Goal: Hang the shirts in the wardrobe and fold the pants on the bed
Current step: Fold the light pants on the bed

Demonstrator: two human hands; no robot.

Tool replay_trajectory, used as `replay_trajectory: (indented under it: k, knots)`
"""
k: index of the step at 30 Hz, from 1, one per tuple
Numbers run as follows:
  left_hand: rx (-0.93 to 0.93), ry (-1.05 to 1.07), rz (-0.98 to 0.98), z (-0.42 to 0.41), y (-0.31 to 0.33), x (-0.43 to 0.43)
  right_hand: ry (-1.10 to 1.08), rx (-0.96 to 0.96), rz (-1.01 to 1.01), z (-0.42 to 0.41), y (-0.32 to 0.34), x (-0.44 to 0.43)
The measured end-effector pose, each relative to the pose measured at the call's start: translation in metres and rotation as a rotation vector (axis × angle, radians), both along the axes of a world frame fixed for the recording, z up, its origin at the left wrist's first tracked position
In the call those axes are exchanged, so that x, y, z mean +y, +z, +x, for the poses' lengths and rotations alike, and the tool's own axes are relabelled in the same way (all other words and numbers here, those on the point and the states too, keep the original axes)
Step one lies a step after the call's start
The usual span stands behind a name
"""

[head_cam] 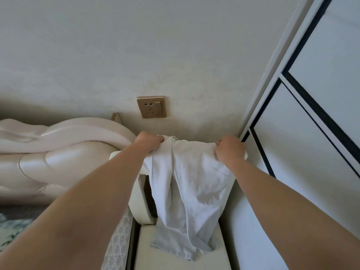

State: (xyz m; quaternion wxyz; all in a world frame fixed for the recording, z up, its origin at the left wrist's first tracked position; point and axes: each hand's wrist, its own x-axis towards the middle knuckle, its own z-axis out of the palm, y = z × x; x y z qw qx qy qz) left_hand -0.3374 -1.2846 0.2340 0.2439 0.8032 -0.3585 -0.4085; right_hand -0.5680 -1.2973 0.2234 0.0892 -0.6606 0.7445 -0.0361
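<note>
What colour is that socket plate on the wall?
The socket plate is brassy gold, seen clearly in the head view.

Single head-worn wide-angle view, forward and down, close to the wall (155,55) between headboard (58,156) and wardrobe (311,143).

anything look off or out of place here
Only the garment: the left hand and right hand grip its top edge, but it hangs bunched and creased, with its lower end crumpled on the nightstand instead of hanging free. Nothing looks spilled or damaged.
</note>
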Motion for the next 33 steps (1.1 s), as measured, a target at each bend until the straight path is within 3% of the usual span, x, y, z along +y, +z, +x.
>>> replay_trajectory:
  k: [4,7,9,11,13,16,18,19,21,23,24,27,29,33]
  knots:
    - [0.116,0.167,-0.110,0.001,0.018,0.006,-0.140,-0.651,-0.058,-0.007,0.020,-0.001]
    - [0.355,0.353,-0.238,-0.006,0.050,0.007,-0.239,-1.168,-0.067,-0.002,0.057,0.003]
    - [0.576,0.469,-0.271,-0.010,0.072,0.009,-0.158,-1.620,0.059,-0.007,0.079,0.012]
    - [0.605,0.456,-0.208,-0.010,0.084,0.017,0.043,-1.788,0.281,-0.021,0.085,0.030]
    - [0.584,0.336,-0.092,-0.009,0.081,0.030,0.168,-1.594,0.566,-0.036,0.069,0.054]
    - [0.511,0.103,0.065,-0.014,0.059,0.057,0.229,-0.990,0.902,-0.050,0.025,0.094]
    - [0.319,0.012,0.052,-0.018,0.043,0.071,0.254,-0.662,0.920,-0.048,0.006,0.109]
    - [0.211,-0.014,0.002,-0.018,0.038,0.078,0.233,-0.585,0.823,-0.045,0.003,0.111]
    - [0.153,-0.026,-0.084,-0.013,0.030,0.091,0.075,-0.586,0.456,-0.044,0.006,0.105]
    - [0.265,-0.065,-0.118,-0.003,0.026,0.109,-0.155,-0.725,0.060,-0.044,0.022,0.096]
    - [0.334,-0.113,-0.123,0.000,0.025,0.120,-0.203,-0.800,-0.014,-0.042,0.032,0.093]
    - [0.460,-0.277,-0.097,0.006,0.023,0.149,-0.154,-1.057,0.217,-0.011,0.054,0.096]
    - [0.454,-0.393,-0.058,0.004,0.019,0.165,-0.096,-1.124,0.334,0.020,0.056,0.105]
    - [0.227,-0.606,0.069,0.003,0.008,0.189,-0.075,-0.961,0.175,0.059,0.042,0.121]
